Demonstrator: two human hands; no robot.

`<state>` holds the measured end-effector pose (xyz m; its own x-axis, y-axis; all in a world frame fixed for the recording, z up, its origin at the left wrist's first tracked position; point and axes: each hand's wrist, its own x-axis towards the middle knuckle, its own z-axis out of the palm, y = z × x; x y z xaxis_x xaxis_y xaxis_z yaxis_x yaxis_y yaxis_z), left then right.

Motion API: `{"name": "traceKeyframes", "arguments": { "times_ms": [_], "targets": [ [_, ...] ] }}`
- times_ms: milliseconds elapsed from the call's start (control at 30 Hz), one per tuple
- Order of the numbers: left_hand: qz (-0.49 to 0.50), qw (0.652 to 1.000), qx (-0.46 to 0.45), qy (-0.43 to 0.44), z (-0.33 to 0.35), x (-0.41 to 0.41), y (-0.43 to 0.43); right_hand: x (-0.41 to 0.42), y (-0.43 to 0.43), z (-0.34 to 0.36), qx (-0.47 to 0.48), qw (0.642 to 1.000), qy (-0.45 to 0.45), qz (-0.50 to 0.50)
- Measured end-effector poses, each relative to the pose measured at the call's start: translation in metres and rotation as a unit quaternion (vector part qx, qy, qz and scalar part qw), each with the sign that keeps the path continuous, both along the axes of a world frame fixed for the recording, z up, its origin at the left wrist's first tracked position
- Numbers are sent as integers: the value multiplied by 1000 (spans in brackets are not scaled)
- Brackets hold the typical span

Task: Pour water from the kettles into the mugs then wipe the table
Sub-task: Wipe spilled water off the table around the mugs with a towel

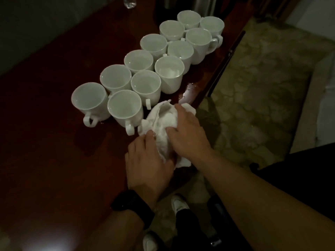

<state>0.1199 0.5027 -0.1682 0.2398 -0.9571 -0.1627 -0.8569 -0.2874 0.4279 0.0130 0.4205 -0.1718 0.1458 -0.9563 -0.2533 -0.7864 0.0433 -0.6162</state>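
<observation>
Several white mugs (146,86) stand in two rows on the dark wooden table (54,124), running from near left to far right. A crumpled white cloth (163,124) lies on the table just in front of the nearest mugs, by the table's right edge. My right hand (186,133) lies on top of the cloth with its fingers curled over it. My left hand (148,160) holds the cloth's near end, fingers bent round it. A steel kettle (203,6) shows partly at the far end, behind the mugs.
Spilled water (188,91) shines on the table near its right edge, beside the mugs. A clear glass (129,2) stands at the far edge. A patterned carpet (262,87) lies to the right, below the table. A black watch (132,205) is on my left wrist.
</observation>
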Motion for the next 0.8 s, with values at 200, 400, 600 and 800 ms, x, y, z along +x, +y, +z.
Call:
{"name": "traceKeyframes", "arguments": {
  "times_ms": [200,400,600,800],
  "targets": [
    [-154,983,-96,-6,2,5,-26,-1,-6,-7,-12,998,26,60],
    [-159,981,-60,87,-18,-4,-37,-10,-19,-19,-61,993,57,82],
    [-127,984,-67,103,-20,-24,-53,-24,-50,-26,-48,988,79,124],
    [-77,988,-58,120,-20,-47,-76,-39,-78,-28,-26,990,61,123]
  ]
}}
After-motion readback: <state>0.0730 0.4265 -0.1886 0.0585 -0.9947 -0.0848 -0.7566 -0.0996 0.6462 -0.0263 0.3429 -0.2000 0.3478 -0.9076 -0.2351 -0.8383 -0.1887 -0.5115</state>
